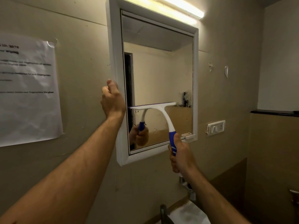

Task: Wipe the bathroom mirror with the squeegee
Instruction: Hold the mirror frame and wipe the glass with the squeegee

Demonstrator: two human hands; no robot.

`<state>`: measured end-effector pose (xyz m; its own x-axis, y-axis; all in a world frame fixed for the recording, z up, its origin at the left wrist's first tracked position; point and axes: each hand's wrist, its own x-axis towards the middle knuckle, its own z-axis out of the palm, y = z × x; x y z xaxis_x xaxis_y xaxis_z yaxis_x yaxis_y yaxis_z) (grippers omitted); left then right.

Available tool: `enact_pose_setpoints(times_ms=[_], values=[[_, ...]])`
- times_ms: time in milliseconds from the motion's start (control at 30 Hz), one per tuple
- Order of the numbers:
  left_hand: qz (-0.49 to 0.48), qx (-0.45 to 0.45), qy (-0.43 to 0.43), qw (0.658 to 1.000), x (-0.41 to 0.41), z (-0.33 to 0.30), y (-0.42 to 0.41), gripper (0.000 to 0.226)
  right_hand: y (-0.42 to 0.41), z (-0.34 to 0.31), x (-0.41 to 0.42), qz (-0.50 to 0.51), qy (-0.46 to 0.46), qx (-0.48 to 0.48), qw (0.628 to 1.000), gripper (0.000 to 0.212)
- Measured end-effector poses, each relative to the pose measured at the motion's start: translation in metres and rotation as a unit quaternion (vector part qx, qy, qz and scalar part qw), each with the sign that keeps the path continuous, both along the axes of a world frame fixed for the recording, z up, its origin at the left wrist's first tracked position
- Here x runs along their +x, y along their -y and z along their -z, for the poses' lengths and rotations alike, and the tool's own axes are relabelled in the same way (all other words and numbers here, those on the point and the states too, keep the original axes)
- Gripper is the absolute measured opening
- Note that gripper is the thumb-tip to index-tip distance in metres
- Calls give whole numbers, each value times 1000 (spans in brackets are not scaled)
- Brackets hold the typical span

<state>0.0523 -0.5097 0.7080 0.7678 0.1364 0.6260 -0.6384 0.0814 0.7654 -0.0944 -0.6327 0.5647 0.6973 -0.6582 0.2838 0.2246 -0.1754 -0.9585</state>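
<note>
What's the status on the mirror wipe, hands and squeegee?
Left hand gripping the mirror frame. Right hand shut on squeegee handle, blade across lower glass. Smears below the blade. Nothing in the way.

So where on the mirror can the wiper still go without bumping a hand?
Free: the glass above the squeegee, up to the white frame. Crowded: the left hand on the frame's left edge, the right hand by the bottom right corner.
</note>
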Motion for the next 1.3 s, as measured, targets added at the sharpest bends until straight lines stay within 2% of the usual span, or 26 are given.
enact_pose_setpoints(times_ms=[167, 267, 400, 467, 600, 767, 900, 1033, 1200, 1300], values=[[-7, 28, 20, 999, -1, -15, -1, 37, -1, -36, 5, 13, 72, -60, 996, 40], [-30, 20, 44, 998, 3, -6, 3, 31, -2, -27, 8, 2, 67, -45, 997, 40], [-54, 0, 63, 997, 11, -4, 7, 41, -7, 10, 11, 11, 43, -12, 999, 38], [-54, 4, 64, 996, 13, -2, 6, 37, -11, 20, 11, 12, 46, 3, 999, 39], [-48, 8, 74, 996, 15, -1, 5, 40, -18, 5, 13, 9, 75, 21, 997, 39], [-34, 7, 78, 996, 16, 2, 3, 38, -24, -22, 16, -8, 90, 13, 996, 49], [-21, -1, 84, 996, 19, 3, 3, 37, -29, 5, 14, -1, 54, 58, 997, 60], [-24, 2, 93, 995, 21, 4, 3, 36, -32, 33, 6, 7, 36, 88, 995, 63], [-23, -3, 99, 995, 22, 5, 3, 36, -33, 19, 0, 37, 64, 40, 996, 58], [-22, -3, 100, 995, 24, 6, 4, 36, -31, -8, 2, 40, 101, 5, 994, 42]])
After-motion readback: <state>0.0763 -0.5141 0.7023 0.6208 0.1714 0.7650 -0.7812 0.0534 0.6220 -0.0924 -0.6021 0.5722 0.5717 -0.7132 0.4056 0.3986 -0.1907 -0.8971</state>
